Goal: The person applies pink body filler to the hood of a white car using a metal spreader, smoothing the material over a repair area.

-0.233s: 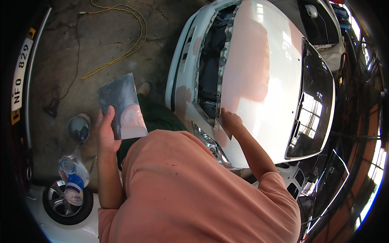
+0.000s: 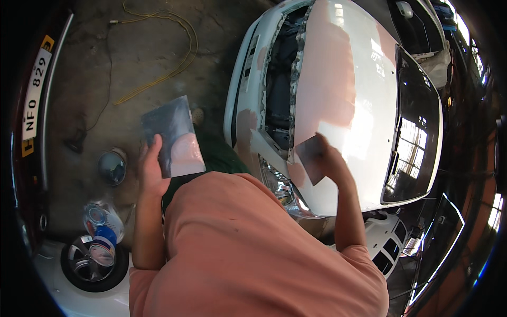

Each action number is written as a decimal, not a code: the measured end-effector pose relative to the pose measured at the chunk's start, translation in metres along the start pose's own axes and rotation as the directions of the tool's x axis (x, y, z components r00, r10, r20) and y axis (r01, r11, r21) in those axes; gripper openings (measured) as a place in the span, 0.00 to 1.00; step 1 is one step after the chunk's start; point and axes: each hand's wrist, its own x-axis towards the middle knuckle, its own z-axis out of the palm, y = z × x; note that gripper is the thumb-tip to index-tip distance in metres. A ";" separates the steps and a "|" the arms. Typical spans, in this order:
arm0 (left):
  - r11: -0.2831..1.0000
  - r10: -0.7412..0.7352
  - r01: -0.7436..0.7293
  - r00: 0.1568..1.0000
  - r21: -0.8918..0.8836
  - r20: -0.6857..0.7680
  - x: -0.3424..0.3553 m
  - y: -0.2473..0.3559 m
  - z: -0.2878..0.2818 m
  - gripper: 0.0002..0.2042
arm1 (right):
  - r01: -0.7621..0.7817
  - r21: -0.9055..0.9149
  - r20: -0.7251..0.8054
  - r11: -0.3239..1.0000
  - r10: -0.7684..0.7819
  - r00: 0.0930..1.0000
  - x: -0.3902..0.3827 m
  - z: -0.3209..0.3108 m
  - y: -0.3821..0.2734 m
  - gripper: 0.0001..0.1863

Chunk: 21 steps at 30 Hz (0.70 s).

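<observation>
My left hand (image 2: 152, 171) grips a flat grey board (image 2: 165, 124) by its near left edge, thumb on top. A smooth patch of pale pink filler paste (image 2: 186, 156) covers its near right corner. In my right hand (image 2: 334, 162) is a thin, flat, dark grey spreader (image 2: 308, 154), its broad face turned toward me. The spreader is over the front corner of a white car's hood (image 2: 364, 150); I cannot tell whether it touches. Large pinkish filler patches (image 2: 325, 79) show on the hood.
The car's headlight (image 2: 280, 185) is near my right side. At left are a bucket (image 2: 112, 168), a blue can (image 2: 103, 245) by a wheel (image 2: 74, 264), and a dark vehicle's bumper (image 2: 55, 58). A yellow cable (image 2: 194, 47) loops over the floor. A windowed white vehicle (image 2: 388, 245) stands at right.
My right hand has lifted toward me and slightly right, turning the spreader from edge-on to face-up. The left hand still holds the board; the whole view has shifted slightly.
</observation>
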 end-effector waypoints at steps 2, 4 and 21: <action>1.000 -0.030 0.030 0.999 -0.003 0.024 -0.002 -0.009 0.007 0.19 | -0.057 0.120 -0.096 0.991 0.069 0.993 -0.026 -0.038 -0.046 0.35; 0.998 -0.061 0.060 0.996 0.008 0.072 -0.005 -0.016 0.022 0.20 | 0.011 0.220 -0.221 0.975 0.039 0.975 -0.047 -0.059 -0.080 0.27; 0.982 0.170 -0.179 0.977 0.062 0.128 -0.069 0.055 0.108 0.17 | 0.933 0.233 -0.696 0.274 -0.623 0.357 -0.068 0.020 -0.265 0.39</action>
